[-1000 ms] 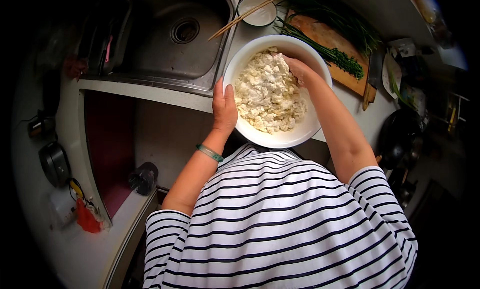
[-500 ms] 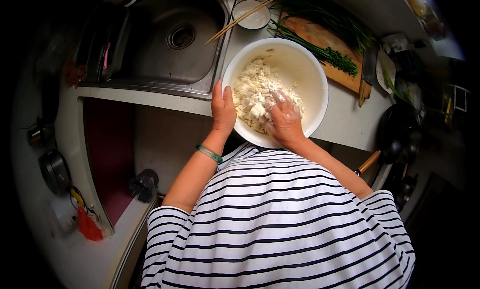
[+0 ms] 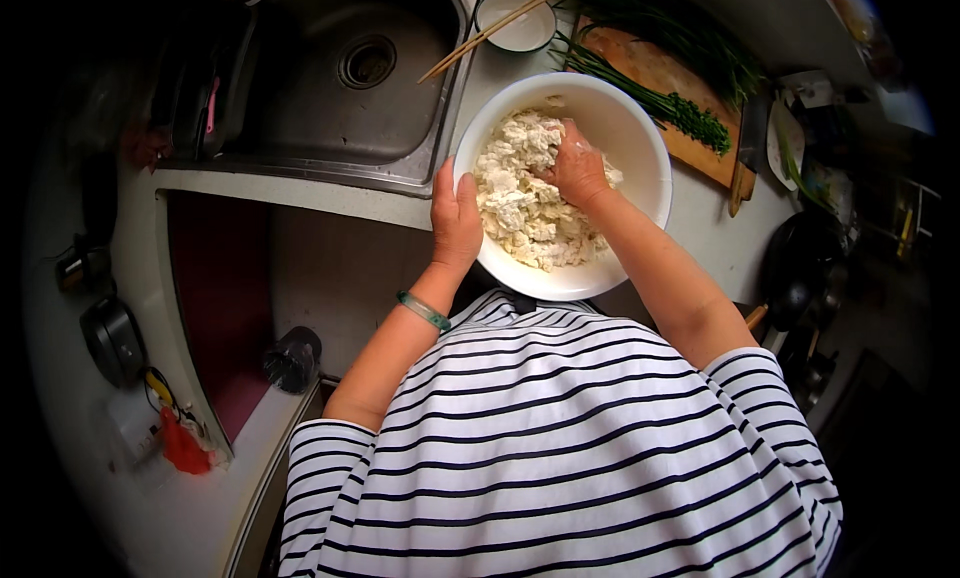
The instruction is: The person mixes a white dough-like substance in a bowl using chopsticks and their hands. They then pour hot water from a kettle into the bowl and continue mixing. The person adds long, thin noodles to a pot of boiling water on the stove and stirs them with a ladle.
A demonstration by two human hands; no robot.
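Note:
A large white bowl (image 3: 643, 178) stands at the front edge of the counter, against my striped shirt. Crumbly, pale dough (image 3: 532, 216) lies inside it in loose clumps. With its palm against the bowl's left outer side, my left hand (image 3: 457, 223) grips the wall, thumb up near the rim. A green bangle (image 3: 424, 310) circles that wrist. My right hand (image 3: 582, 168) is down in the bowl at the far part of the dough, its fingers curled into the clumps and partly hidden by them.
Behind the bowl are a small bowl (image 3: 516, 36) of white contents and chopsticks (image 3: 495, 33) across its rim. A cutting board (image 3: 625, 53) bears green chives (image 3: 700, 121), with a knife (image 3: 745, 158) at its right end. Left is a steel sink (image 3: 400, 128); right, a dark pan (image 3: 795, 268).
My right hand has moved from the near right of the dough to its far side, and the dough has shifted into bigger clumps. My left hand keeps its hold on the bowl.

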